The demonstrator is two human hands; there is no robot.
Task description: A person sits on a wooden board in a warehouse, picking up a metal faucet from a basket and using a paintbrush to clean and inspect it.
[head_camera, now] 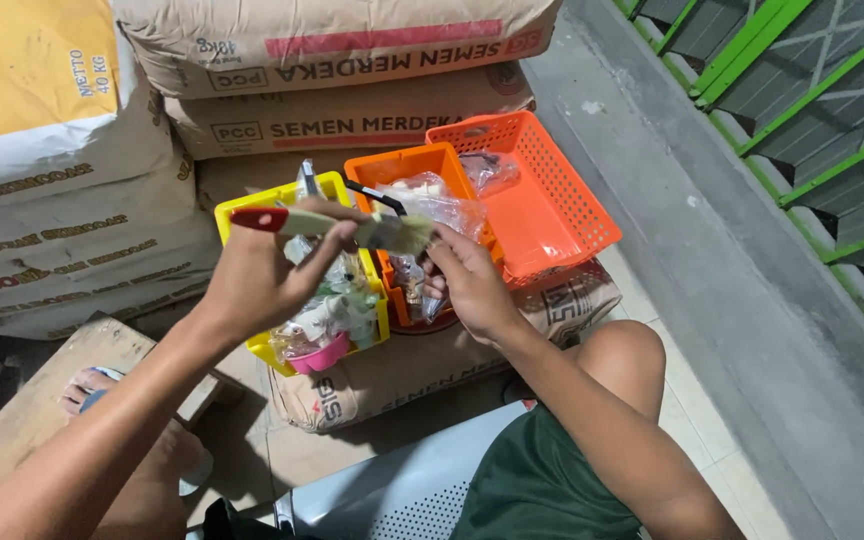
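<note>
The paintbrush (337,226) lies level across the middle of the view, its red-tipped handle pointing to nine o'clock and its pale bristles to three o'clock. We grip the handle in our left hand (257,275), thumb and fingers closed around it. Our right hand (472,280) comes up from five o'clock and its fingertips pinch the bristle end of the brush. Both hands hover over three plastic baskets resting on a cement sack (432,365). The yellow basket (242,205) sits directly beneath our left hand and holds small packets and a pink piece. At one o'clock from it stands a small orange basket (402,165) stuffed with clear plastic bags. Further toward two o'clock, a larger orange basket (552,200) looks almost bare. More stacked sacks (352,115) rise at twelve o'clock.
</note>
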